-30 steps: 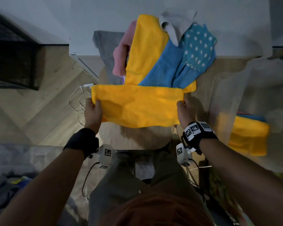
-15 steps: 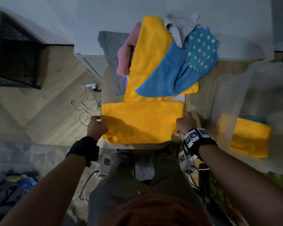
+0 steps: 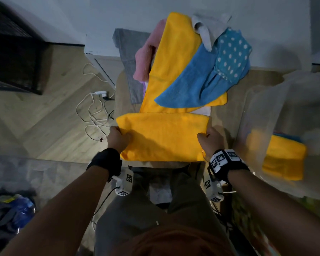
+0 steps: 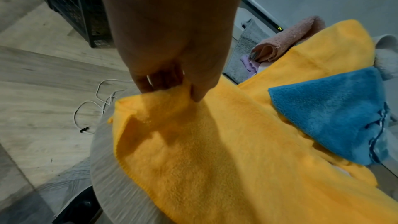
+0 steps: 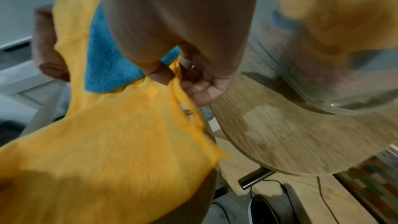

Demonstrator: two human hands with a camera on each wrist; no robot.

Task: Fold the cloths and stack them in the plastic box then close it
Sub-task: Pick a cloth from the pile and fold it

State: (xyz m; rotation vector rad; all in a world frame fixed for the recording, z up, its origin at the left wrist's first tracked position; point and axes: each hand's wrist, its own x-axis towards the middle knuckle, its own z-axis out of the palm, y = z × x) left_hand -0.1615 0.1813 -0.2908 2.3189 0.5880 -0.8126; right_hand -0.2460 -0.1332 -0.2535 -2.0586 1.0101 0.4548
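Note:
A yellow cloth (image 3: 163, 137) lies folded on the near part of the wooden table (image 3: 227, 111). My left hand (image 3: 118, 138) pinches its left edge, seen close in the left wrist view (image 4: 172, 88). My right hand (image 3: 209, 143) pinches its right edge (image 5: 183, 77). Behind it lies a heap: another yellow cloth (image 3: 175, 58), a blue cloth (image 3: 190, 85), a dotted blue cloth (image 3: 231, 56), a pink cloth (image 3: 146, 58) and grey cloths (image 3: 207, 28). The clear plastic box (image 3: 266, 100) stands at the right with a folded yellow cloth (image 3: 283, 157) inside, blue beneath it.
White cables (image 3: 92, 111) trail on the wooden floor left of the table. A black crate (image 3: 13, 58) stands at the far left. A white cabinet top (image 3: 266, 19) runs behind the cloth heap. A dark bundle (image 3: 9, 211) lies on the floor at lower left.
Both hands drew the folded yellow cloth toward me and down onto the near table edge. It now lies clear of the heap, with the blue cloth's corner uncovered.

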